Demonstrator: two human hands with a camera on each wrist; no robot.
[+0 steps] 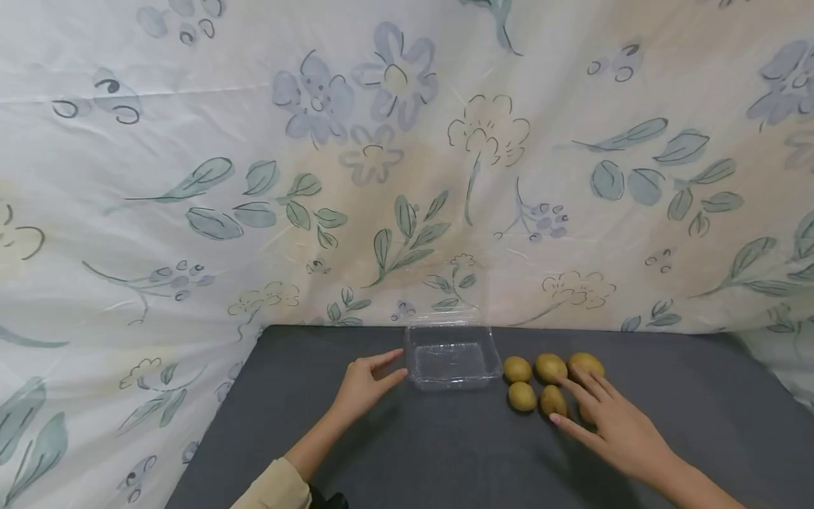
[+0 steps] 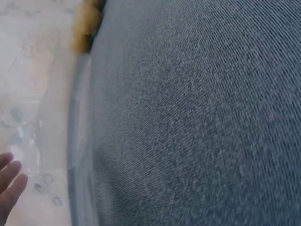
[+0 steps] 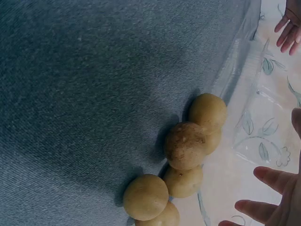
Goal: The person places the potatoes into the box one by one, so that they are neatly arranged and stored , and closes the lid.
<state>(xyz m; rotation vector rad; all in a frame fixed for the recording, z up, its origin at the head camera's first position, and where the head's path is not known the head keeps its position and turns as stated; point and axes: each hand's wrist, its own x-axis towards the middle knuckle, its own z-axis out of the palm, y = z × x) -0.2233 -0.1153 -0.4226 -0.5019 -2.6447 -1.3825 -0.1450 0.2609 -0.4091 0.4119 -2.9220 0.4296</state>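
Note:
Several round yellow-brown potatoes [image 1: 522, 397] lie in two short rows on the grey table. My right hand [image 1: 613, 424] hovers over the right end of the rows with its fingers spread, partly hiding the potatoes there. In the right wrist view the fingers of that hand [image 3: 277, 193] stay apart from the potatoes [image 3: 186, 145], one of them browner and rougher. A clear plastic container [image 1: 450, 362] stands left of the potatoes, its lid raised at the back. Beside the container's left wall is my left hand [image 1: 365, 389], fingers extended and holding nothing; whether it touches the wall is unclear.
A flower-printed cloth [image 1: 394, 162] hangs behind the dark grey table [image 1: 458, 452] and along its left side. The container sits close to the table's back edge.

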